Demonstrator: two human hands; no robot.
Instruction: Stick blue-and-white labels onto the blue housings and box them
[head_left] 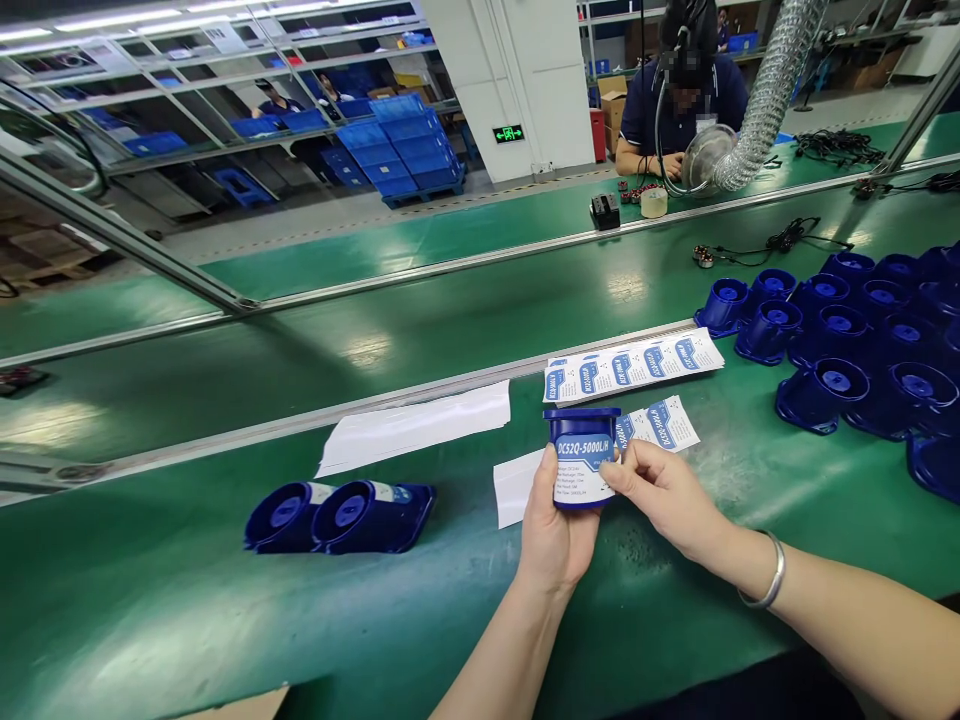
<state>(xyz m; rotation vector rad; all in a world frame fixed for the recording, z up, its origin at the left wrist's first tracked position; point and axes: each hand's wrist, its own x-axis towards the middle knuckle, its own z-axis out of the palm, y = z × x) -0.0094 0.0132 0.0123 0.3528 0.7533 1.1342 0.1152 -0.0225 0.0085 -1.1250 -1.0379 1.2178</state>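
My left hand (556,545) is wrapped round a dark blue plastic pump housing (582,416), held above the green bench in front of me. On the housing's front is a white and blue label (577,468) that reads DC52Q-5000L/H. My right hand (667,490) is closed, fingers curled, with its thumb and forefinger at the label's right edge. Just behind the housing lies a partly used label sheet (664,425), its white backing (517,488) showing on the left. Farther back is a stack of label sheets (634,366) with several labels in a row.
Two labelled housings (375,515) lie to the left. Several more housings (836,380) crowd the right side. White backing strips (416,425) rest near a metal rail (247,415). Across the bench, a person (682,110) works beside a flexible duct (772,90). Cables (787,240) lie at the back right.
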